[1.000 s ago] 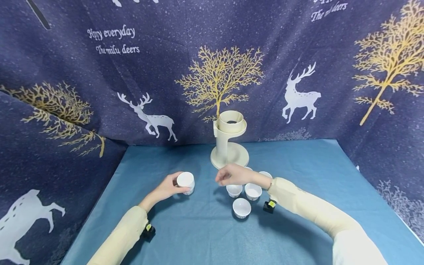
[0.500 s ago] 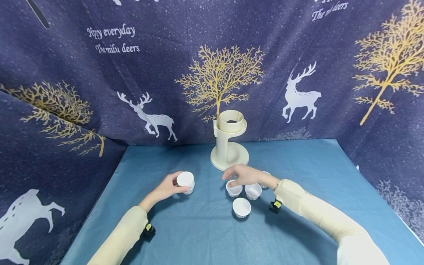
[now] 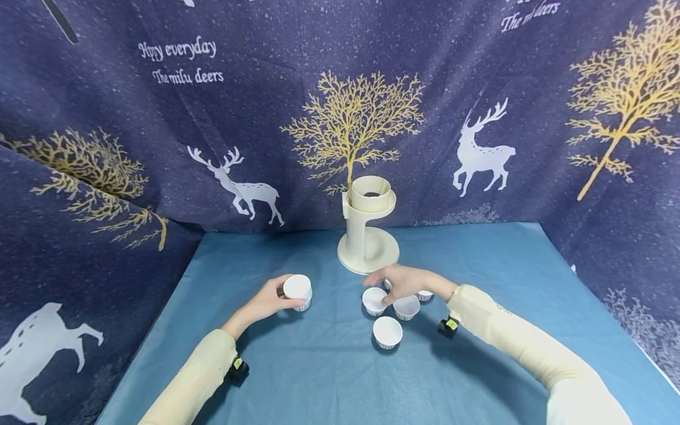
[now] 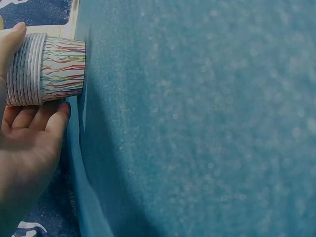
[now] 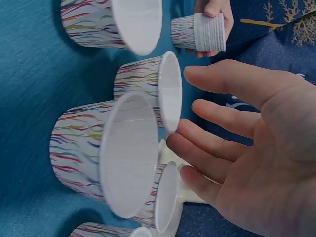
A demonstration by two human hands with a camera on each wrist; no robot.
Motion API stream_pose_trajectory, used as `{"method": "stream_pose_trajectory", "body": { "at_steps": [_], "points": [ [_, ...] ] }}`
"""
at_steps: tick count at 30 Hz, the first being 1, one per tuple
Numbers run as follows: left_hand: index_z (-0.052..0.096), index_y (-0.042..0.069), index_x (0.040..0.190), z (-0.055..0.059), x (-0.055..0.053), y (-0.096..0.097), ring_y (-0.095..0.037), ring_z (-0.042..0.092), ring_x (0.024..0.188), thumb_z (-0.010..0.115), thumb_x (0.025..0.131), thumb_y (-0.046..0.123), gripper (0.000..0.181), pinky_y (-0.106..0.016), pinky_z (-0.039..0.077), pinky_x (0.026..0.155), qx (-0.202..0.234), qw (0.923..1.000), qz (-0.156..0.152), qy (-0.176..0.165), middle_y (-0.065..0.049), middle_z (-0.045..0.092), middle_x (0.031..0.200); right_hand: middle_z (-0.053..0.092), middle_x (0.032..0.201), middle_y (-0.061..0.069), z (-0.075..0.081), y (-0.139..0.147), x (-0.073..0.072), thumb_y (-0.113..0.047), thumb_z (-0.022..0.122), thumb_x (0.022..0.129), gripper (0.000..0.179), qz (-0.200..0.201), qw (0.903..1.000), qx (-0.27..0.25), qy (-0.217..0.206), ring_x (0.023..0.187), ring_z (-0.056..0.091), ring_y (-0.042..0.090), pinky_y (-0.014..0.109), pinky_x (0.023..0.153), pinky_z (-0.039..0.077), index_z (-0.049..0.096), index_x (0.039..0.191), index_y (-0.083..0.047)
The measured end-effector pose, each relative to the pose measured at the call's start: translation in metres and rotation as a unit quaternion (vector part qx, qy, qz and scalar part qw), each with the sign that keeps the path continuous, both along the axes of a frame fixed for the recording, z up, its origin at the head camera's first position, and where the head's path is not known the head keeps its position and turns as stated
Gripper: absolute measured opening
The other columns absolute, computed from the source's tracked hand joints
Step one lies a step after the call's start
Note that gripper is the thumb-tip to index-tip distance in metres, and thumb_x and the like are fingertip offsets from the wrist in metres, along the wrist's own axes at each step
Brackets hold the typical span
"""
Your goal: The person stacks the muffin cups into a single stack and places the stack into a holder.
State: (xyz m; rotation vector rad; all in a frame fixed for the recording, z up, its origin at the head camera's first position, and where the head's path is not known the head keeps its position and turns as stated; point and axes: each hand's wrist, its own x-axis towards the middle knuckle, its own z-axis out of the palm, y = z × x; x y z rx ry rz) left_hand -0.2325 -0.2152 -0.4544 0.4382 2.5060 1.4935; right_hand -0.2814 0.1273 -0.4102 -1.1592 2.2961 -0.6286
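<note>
My left hand (image 3: 268, 300) grips a stack of white paper cups (image 3: 298, 289) between thumb and fingers, mouths up, at left of the table's middle. In the left wrist view the nested rims and the wavy coloured stripes of the stack (image 4: 64, 66) show. My right hand (image 3: 405, 280) hovers over a group of single paper cups, its fingers spread and holding nothing. In the right wrist view its fingertips lie right at the rim of one striped cup (image 5: 170, 94). A larger-looking cup (image 5: 129, 155) stands beside it. The hand partly hides the rear cups in the head view.
One paper cup (image 3: 388, 333) stands nearest the front of the group. Behind the cups is a cream stand (image 3: 355, 236) with a round base and a cylindrical holder (image 3: 370, 203) on top. A dark blue deer-print cloth (image 3: 319, 118) hangs behind the blue table cover (image 3: 319, 378).
My right hand has moved to the right over the cups, and its fingers have spread. The leftmost single cup has shifted slightly. My left hand keeps its grip on the stack in the same place.
</note>
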Motion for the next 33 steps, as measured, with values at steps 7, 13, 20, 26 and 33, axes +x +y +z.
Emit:
{"method": "stream_pose_trajectory", "body": {
  "at_steps": [7, 13, 20, 26, 33],
  "points": [
    [0.049, 0.006, 0.128, 0.002, 0.002, 0.001, -0.018, 0.058, 0.101, 0.075, 0.075, 0.019, 0.061, -0.029, 0.047, 0.084, -0.009, 0.9999, 0.006, -0.003, -0.014, 0.059, 0.119, 0.056, 0.127, 0.007, -0.003, 0.000, 0.002, -0.007, 0.071, 0.075, 0.055, 0.006, 0.9998, 0.013, 0.017, 0.115, 0.052, 0.026, 0.042, 0.096, 0.041, 0.053, 0.126, -0.004],
    [0.048, 0.003, 0.129, -0.003, -0.001, 0.000, -0.019, 0.058, 0.100, 0.075, 0.075, 0.019, 0.062, -0.026, 0.047, 0.081, -0.001, 1.0000, 0.001, 0.000, -0.017, 0.058, 0.119, 0.056, 0.126, 0.005, -0.006, -0.001, 0.005, -0.007, 0.074, 0.072, 0.057, 0.002, 0.9994, 0.017, 0.031, 0.116, 0.052, 0.026, 0.039, 0.095, 0.042, 0.053, 0.125, -0.005],
    [0.049, 0.007, 0.129, -0.024, -0.013, -0.006, -0.018, 0.058, 0.101, 0.076, 0.074, 0.025, 0.063, -0.026, 0.047, 0.083, -0.013, 0.9998, 0.005, 0.011, -0.013, 0.059, 0.118, 0.056, 0.127, 0.007, -0.008, -0.002, 0.006, -0.007, 0.075, 0.071, 0.059, 0.005, 0.9992, 0.015, 0.036, 0.117, 0.052, 0.025, 0.038, 0.097, 0.041, 0.052, 0.126, -0.004],
    [0.051, 0.011, 0.128, -0.024, -0.013, -0.007, -0.019, 0.058, 0.101, 0.078, 0.072, 0.028, 0.064, -0.028, 0.047, 0.084, -0.014, 0.9998, 0.014, 0.004, -0.011, 0.059, 0.118, 0.056, 0.128, 0.005, -0.012, -0.001, 0.005, -0.012, 0.078, 0.068, 0.064, 0.009, 0.9972, 0.031, 0.067, 0.119, 0.051, 0.021, 0.035, 0.098, 0.041, 0.052, 0.127, -0.006],
    [0.050, 0.010, 0.127, -0.025, -0.014, -0.006, -0.018, 0.058, 0.099, 0.077, 0.073, 0.025, 0.063, -0.026, 0.047, 0.081, -0.012, 0.9999, 0.010, 0.005, -0.011, 0.059, 0.118, 0.058, 0.126, 0.004, -0.017, -0.001, 0.004, -0.012, 0.079, 0.068, 0.062, 0.011, 0.9964, 0.017, 0.082, 0.117, 0.052, 0.020, 0.033, 0.096, 0.042, 0.055, 0.124, -0.007]
  ]
}}
